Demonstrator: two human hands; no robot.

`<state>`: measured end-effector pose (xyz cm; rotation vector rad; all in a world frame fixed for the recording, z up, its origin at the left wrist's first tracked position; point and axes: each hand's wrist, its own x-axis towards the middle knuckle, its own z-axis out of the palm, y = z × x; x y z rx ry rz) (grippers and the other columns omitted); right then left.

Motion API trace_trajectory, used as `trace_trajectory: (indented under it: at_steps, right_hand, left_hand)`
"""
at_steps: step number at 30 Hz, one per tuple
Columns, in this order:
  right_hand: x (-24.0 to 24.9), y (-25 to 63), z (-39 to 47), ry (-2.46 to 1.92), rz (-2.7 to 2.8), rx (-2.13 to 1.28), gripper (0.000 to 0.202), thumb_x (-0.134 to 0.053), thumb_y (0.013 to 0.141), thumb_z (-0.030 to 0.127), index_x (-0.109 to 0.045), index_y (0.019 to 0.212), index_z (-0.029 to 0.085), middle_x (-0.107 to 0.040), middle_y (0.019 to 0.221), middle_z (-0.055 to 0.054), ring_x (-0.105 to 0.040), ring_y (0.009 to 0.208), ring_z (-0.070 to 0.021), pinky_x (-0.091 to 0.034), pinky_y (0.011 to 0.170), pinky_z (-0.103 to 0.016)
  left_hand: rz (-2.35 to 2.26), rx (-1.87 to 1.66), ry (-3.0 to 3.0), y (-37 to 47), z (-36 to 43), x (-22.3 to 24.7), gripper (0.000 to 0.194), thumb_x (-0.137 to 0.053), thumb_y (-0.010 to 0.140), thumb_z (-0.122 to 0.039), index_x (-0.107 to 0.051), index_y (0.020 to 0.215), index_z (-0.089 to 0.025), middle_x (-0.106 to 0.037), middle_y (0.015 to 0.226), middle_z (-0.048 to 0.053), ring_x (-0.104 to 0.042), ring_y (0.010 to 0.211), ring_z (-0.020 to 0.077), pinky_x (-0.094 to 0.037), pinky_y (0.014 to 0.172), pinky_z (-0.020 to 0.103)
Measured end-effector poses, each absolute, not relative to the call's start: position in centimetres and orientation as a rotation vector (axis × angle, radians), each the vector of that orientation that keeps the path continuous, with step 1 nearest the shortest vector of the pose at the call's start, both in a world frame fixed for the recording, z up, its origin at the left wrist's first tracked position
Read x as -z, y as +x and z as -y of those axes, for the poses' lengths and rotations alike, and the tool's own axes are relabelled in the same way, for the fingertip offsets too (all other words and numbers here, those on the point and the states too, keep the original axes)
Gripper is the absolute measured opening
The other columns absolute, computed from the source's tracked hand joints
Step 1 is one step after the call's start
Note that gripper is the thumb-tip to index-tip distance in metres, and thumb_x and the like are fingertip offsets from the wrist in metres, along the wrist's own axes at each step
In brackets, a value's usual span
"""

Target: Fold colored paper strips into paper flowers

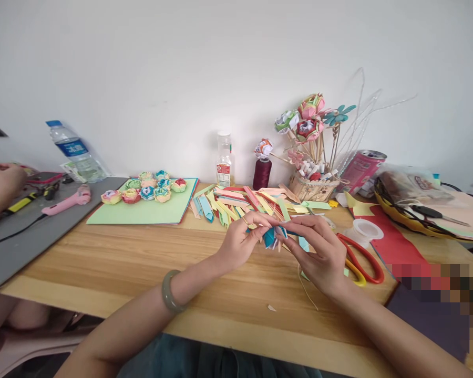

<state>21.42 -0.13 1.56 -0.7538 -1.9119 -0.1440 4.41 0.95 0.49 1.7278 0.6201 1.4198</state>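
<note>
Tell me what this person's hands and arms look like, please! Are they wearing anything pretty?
The left hand has what looks like a thin gold-coloured ring, and a smooth, round, grey-green bangle circles that wrist. The right hand shows no jewellery. Both forearms show no sleeves.

The paper flowers (146, 193) rest on the sheet stack (142, 214). The folded strips (229, 206) lie on the table (137, 262), left of the scissors (361, 258).

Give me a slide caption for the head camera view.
Two hands hold a small blue and white folded-paper piece above a wooden table, near loose paper strips.
</note>
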Motion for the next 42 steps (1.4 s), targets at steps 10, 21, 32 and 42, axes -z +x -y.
trace_trajectory:
  at_steps: [10,21,32,42]
  right_hand:
    - [-1.76,21.15,0.20,-0.735,1.866,0.188,0.022,-0.067,0.071,0.010,-0.057,0.087,0.022,-0.058,0.080,-0.004,-0.057,0.075,-0.0167,-0.049,0.063,-0.030]
    - [-1.71,21.22,0.21,-0.744,1.875,0.154,0.026,-0.068,0.071,0.013,-0.055,0.092,0.023,-0.060,0.082,-0.004,-0.059,0.075,-0.0165,-0.050,0.063,-0.030]
    - [-1.70,21.16,0.18,-0.764,1.852,0.082,0.023,-0.069,0.071,0.014,-0.054,0.087,0.022,-0.061,0.079,-0.004,-0.059,0.075,-0.0170,-0.050,0.064,-0.031]
    - [-1.65,21.16,0.26,-0.760,1.858,0.096,0.021,-0.068,0.071,0.015,-0.056,0.087,0.022,-0.061,0.081,-0.004,-0.060,0.076,-0.0171,-0.050,0.064,-0.031]
  left_hand:
    - [-0.536,-1.399,1.706,4.48,-0.95,-0.17,0.006,-0.045,0.086,-0.019,-0.051,0.087,-0.018,-0.063,0.098,0.007,-0.058,0.098,0.0153,-0.044,0.087,0.033]
    - [-0.499,-1.386,1.704,4.42,-1.10,-0.12,0.006,-0.044,0.086,-0.020,-0.050,0.087,-0.017,-0.063,0.099,0.008,-0.057,0.100,0.0156,-0.043,0.088,0.033]
    - [-0.488,-1.378,1.695,4.47,-0.98,-0.10,0.006,-0.043,0.087,-0.020,-0.049,0.087,-0.018,-0.063,0.100,0.008,-0.058,0.098,0.0153,-0.044,0.086,0.033]
    - [-0.476,-1.383,1.701,4.48,-1.02,-0.16,0.008,-0.043,0.087,-0.022,-0.049,0.087,-0.017,-0.063,0.099,0.008,-0.057,0.098,0.0159,-0.044,0.087,0.034]
